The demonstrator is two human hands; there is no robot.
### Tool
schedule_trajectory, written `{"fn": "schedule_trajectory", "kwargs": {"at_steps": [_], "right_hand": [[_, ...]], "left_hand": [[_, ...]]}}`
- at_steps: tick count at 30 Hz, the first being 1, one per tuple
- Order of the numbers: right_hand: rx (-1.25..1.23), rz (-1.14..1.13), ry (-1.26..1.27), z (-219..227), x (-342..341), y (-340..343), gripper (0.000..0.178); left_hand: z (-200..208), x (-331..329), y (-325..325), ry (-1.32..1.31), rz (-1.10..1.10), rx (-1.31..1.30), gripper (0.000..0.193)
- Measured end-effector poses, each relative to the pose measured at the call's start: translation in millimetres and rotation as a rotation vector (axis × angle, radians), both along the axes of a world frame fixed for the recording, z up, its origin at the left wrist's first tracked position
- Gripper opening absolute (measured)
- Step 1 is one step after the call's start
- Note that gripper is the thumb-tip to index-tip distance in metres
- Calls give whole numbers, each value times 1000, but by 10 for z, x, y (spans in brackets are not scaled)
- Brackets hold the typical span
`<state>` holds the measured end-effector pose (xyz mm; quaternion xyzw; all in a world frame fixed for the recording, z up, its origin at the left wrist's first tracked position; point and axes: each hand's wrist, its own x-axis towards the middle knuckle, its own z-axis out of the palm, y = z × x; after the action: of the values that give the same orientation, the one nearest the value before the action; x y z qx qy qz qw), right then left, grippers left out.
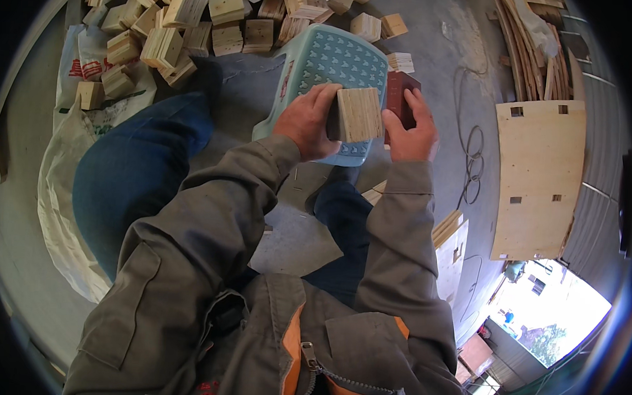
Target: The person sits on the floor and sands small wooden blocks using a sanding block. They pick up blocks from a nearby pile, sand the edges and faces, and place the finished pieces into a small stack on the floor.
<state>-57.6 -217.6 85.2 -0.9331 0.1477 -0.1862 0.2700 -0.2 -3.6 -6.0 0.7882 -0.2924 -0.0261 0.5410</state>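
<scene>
My left hand (303, 124) is closed round a squarish plywood block (359, 114), its layered edges facing up. Beside it, my right hand (417, 135) grips a flat dark red block (396, 89), fingers on the outer side and thumb towards the plywood. The two blocks are close together; whether they touch I cannot tell. Both are over a light blue plastic stool (345, 52) with a raised pattern on its top. A smaller pale wood block (401, 62) shows just beyond the red one.
Many plywood blocks (227, 6) lie heaped past the stool and to the left. A white sack (66, 189) is spread on the floor by my left leg. On the right are a looped cable (472, 161), a plywood board with square holes (540, 156) and long wooden strips (523, 51).
</scene>
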Motion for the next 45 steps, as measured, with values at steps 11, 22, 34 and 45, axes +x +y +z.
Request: {"fn": "schedule_trajectory", "kwargs": {"at_steps": [11, 22, 34, 45], "right_hand": [[116, -178, -96, 952, -1052, -260, 58], [211, -253, -198, 902, -1164, -194, 60], [282, -284, -220, 995, -1367, -374, 58], [303, -266, -192, 1013, -1383, -362, 59]], "left_hand": [[-18, -16, -5, 7, -3, 29, 105], [-27, 51, -35, 151, -52, -21, 115], [384, 195, -208, -353, -222, 115, 105], [236, 231, 22, -281, -157, 99, 90]]}}
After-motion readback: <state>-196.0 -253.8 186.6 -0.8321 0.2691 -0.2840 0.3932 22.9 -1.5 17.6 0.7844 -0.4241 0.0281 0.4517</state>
